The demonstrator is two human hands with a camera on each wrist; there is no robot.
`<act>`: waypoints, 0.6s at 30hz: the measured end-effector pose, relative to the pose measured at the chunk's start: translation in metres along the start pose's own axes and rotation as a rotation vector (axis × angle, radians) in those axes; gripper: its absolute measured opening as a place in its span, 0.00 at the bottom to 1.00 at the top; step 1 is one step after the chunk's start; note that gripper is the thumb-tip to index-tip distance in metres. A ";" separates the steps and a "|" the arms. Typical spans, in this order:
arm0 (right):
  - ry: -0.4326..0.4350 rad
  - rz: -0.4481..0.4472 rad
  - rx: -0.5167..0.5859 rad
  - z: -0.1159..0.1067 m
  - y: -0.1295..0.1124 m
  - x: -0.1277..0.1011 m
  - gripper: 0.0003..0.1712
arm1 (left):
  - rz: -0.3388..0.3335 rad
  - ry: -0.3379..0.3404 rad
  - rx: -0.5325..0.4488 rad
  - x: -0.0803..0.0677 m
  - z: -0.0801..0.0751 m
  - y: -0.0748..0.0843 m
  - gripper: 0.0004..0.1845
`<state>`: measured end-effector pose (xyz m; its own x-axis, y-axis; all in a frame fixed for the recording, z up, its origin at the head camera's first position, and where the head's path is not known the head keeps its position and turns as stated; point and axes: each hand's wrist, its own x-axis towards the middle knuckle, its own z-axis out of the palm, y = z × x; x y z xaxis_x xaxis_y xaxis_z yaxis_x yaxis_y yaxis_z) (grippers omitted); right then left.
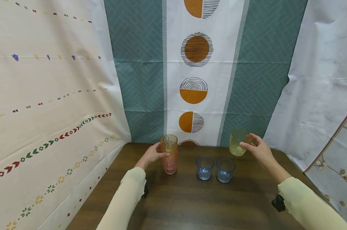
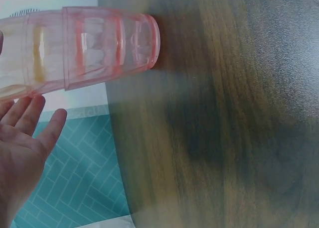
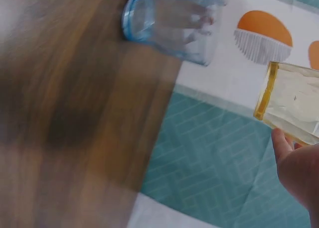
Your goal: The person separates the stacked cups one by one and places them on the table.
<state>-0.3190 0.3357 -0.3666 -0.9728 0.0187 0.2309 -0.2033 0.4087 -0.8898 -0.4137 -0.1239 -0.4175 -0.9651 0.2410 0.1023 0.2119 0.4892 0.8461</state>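
A stack of pink cups (image 1: 169,159) stands on the dark wooden table (image 1: 190,204), with a yellowish cup nested in its top. My left hand (image 1: 158,155) is at the stack's left side. In the left wrist view its fingers (image 2: 35,113) lie straight, tips at the pink stack (image 2: 94,49). My right hand (image 1: 248,145) holds a yellow cup (image 1: 238,142) tilted in the air, up right of two blue cups (image 1: 205,167) (image 1: 225,170). The right wrist view shows the yellow cup (image 3: 294,103) above my right hand's fingers (image 3: 299,173), and one blue cup (image 3: 169,24).
Patterned cloth backdrops hang close behind and on both sides of the table: cream on the left (image 1: 47,111), teal and white at the back (image 1: 196,80), white on the right (image 1: 320,95). The table's near part lies between my sleeves.
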 end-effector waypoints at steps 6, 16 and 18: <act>-0.001 0.021 -0.033 -0.009 0.019 -0.008 0.56 | -0.007 0.000 -0.021 0.000 0.002 -0.003 0.41; 0.016 0.083 -0.052 -0.009 0.046 -0.015 0.56 | -0.002 0.002 -0.026 0.001 0.005 -0.005 0.44; 0.018 0.090 -0.043 -0.008 0.050 -0.017 0.56 | 0.002 0.001 -0.027 0.002 0.005 -0.005 0.43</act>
<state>-0.3122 0.3631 -0.4121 -0.9846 0.0737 0.1583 -0.1098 0.4438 -0.8894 -0.4158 -0.1220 -0.4246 -0.9647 0.2416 0.1045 0.2097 0.4657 0.8597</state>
